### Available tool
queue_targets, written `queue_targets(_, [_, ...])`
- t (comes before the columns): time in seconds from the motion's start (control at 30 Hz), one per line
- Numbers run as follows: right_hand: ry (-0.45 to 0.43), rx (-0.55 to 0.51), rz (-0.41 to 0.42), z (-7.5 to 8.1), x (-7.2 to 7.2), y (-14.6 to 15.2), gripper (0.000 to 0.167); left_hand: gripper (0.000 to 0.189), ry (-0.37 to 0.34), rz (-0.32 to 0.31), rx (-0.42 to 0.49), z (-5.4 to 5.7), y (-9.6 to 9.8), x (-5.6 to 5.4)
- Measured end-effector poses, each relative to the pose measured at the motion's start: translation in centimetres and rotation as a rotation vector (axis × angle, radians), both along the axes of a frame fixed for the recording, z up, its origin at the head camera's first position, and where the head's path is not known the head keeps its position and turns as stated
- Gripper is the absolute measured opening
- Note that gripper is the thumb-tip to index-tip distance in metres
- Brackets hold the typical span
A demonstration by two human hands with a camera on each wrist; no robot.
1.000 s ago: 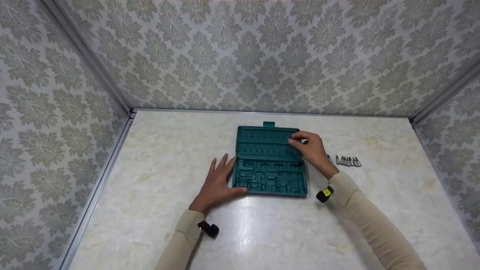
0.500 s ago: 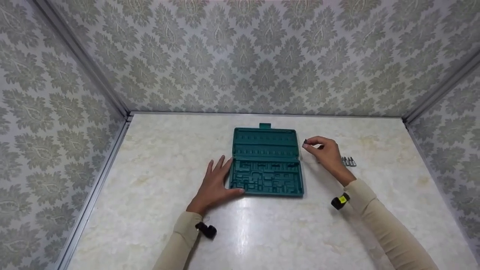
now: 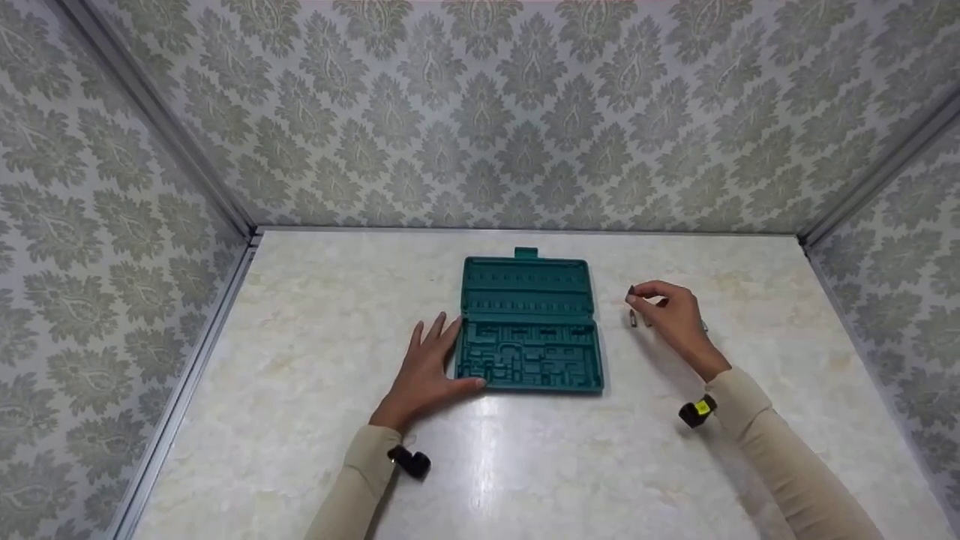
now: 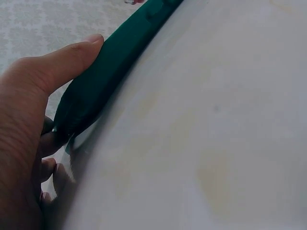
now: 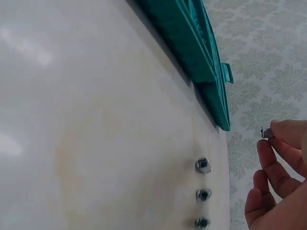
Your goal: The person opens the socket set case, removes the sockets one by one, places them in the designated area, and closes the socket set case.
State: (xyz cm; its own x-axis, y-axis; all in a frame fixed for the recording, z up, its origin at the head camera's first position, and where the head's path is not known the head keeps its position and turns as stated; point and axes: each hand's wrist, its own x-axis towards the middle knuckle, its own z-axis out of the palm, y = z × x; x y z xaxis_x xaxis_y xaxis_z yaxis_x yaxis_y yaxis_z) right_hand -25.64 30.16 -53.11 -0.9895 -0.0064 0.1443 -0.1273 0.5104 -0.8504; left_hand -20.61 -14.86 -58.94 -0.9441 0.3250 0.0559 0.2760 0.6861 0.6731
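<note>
A green plastic tool case [image 3: 529, 356] lies open on the table, its lid folded back and its moulded slots showing. My left hand [image 3: 431, 375] rests at its near left corner, thumb on the front edge and straight fingers spread along the left side. To the right of the case, my right hand [image 3: 671, 315] pinches a small metal socket [image 5: 266, 132] between thumb and fingertips, above the table. Below that hand several similar sockets [image 5: 203, 165] stand in a row; in the head view one socket [image 3: 633, 318] shows and the hand hides most others.
The pale marbled table [image 3: 525, 465] ends at a patterned back wall [image 3: 480, 112]. Metal frame strips [image 3: 180, 375] run along the left side. The case's latch [image 3: 526, 253] sticks out at the far edge of the lid.
My right hand has moved right, away from over the lid, to above the row of sockets, keeping the small socket pinched. The left hand has stayed at the case's corner.
</note>
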Motion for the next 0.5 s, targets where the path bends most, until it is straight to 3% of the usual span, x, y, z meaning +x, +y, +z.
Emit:
queue_targets(0.27, [0.024, 0.029, -0.002, -0.8, 0.6, 1.7, 0.028, 0.124, 0.017, -0.012, 0.012, 0.0, -0.1, 0.0])
queue_targets(0.5, [0.017, 0.053, -0.051, -1.2, 1.1, 3.4, 0.029, 0.124, -0.015, 0.011, 0.02, 0.0, 0.0, 0.3])
